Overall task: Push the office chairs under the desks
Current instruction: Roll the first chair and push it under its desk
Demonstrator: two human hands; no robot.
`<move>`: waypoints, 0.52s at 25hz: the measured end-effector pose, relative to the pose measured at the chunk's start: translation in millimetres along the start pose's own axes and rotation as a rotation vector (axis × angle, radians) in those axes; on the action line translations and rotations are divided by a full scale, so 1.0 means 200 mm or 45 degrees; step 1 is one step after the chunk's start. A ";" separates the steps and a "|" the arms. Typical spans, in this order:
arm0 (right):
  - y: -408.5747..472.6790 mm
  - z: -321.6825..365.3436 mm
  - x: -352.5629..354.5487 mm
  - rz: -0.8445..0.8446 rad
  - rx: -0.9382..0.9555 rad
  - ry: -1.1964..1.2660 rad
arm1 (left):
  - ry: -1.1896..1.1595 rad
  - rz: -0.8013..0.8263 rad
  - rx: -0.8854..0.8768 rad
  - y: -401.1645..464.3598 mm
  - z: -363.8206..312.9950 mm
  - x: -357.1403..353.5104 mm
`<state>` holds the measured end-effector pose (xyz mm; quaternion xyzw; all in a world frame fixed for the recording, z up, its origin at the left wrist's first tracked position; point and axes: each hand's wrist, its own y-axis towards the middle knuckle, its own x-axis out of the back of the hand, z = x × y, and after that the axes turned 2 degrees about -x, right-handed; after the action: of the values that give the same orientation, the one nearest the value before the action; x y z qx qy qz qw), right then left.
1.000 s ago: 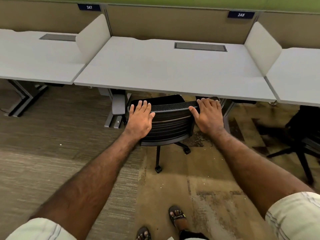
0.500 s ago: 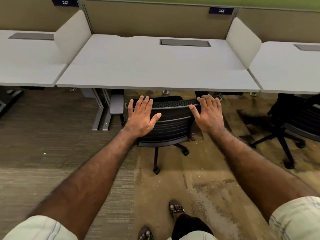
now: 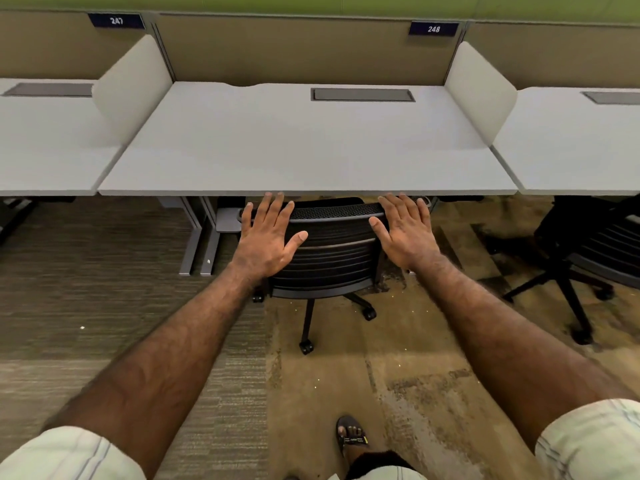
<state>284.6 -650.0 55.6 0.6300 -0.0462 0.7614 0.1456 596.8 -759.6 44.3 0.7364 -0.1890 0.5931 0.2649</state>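
Desk [image 3: 304, 157]-side chair [image 3: 332, 251], flat spread fingers [image 3: 273, 209]

the black office chair [image 3: 329, 251] has rolled further in beneath the worktop [image 3: 304, 150]: a second ago its backrest stood clear of the front edge with a strip of seat and floor showing behind it, and now the top rail sits almost against that edge. the left hand [image 3: 268, 237] and right hand [image 3: 407, 233] have travelled forward with it, their fingertips now reaching the worktop's edge, fingers more spread and flat on the backrest. the second chair [image 3: 595, 251] on the right has come further into view, as has the worktop's surface.
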 end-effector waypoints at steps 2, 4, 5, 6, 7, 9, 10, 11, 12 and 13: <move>0.07 0.02 -0.02 -0.010 -0.009 0.013 | 0.024 0.052 0.030 0.09 0.05 0.02; 0.12 0.06 -0.04 -0.003 -0.003 0.023 | 0.046 0.120 0.060 0.15 0.10 0.04; 0.15 0.08 -0.05 0.007 -0.004 0.035 | 0.049 0.157 0.076 0.19 0.13 0.05; 0.18 0.09 -0.07 0.015 -0.011 0.038 | 0.044 0.191 0.095 0.22 0.15 0.06; 0.22 0.11 -0.08 0.027 -0.016 0.039 | 0.042 0.222 0.112 0.26 0.17 0.07; 0.28 0.13 -0.09 0.045 -0.016 0.026 | 0.058 0.268 0.132 0.33 0.21 0.08; 0.29 0.14 -0.09 0.048 -0.011 0.014 | 0.076 0.276 0.137 0.34 0.22 0.09; 0.32 0.14 -0.10 0.047 -0.008 0.001 | 0.083 0.280 0.139 0.37 0.23 0.09; 0.35 0.14 -0.11 0.048 -0.008 -0.004 | 0.079 0.283 0.141 0.41 0.25 0.08; 0.38 0.14 -0.11 0.046 -0.002 -0.013 | 0.079 0.280 0.138 0.43 0.26 0.08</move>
<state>293.5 -732.8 48.6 0.6327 -0.0592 0.7607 0.1320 589.2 -857.8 65.7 0.7058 -0.2281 0.6504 0.1637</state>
